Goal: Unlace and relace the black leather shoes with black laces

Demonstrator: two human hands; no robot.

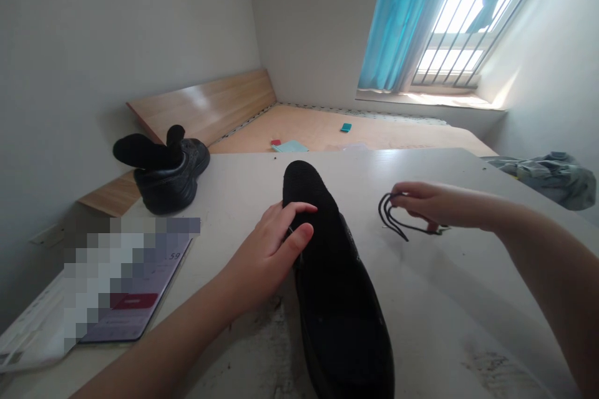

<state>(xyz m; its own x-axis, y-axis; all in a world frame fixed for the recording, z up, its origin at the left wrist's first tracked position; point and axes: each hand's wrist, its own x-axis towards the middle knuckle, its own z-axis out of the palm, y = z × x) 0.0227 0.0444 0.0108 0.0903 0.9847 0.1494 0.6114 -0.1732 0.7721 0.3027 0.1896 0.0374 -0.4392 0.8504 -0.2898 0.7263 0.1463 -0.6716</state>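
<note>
- At the far left, a printed sheet (pixel 28 336) lies on the table, beside and partly under a lit tablet (pixel 135 324). Blocky blurring covers part of both; they lie flat at the edge, which seems to leave the middle clear for handling.
- Behind the tablet stands a second black shoe (pixel 168 184), upright, dark pieces poking out of its opening. Well apart from both hands, it looks set aside, out of the way.
- The left hand (pixel 274 243) lies on the near shoe's left edge, thumb and forefinger parted on its dark upper surface. The other fingers are mostly hidden, so I cannot tell whether it grips or merely rests; either way, it likely steadies the piece.
- That near black shoe (pixel 344 318) lies in the middle of the white table (pixel 440 305), lengthwise, its wide end toward the wearer. A ribbed flap (pixel 304 181) reaches out at the far end; whether tongue or insole, I cannot tell. This central position probably suits both hands.
- To its right, apart from the shoe, dark laces (pixel 390 219) hang in loose loops from the right hand (pixel 421 202). Its fingers are closed on them, apparently bunching the strands so they stay together.
- At the far right, crumpled cloth (pixel 547 174) lies beyond the table's edge, near neither hand.
</note>
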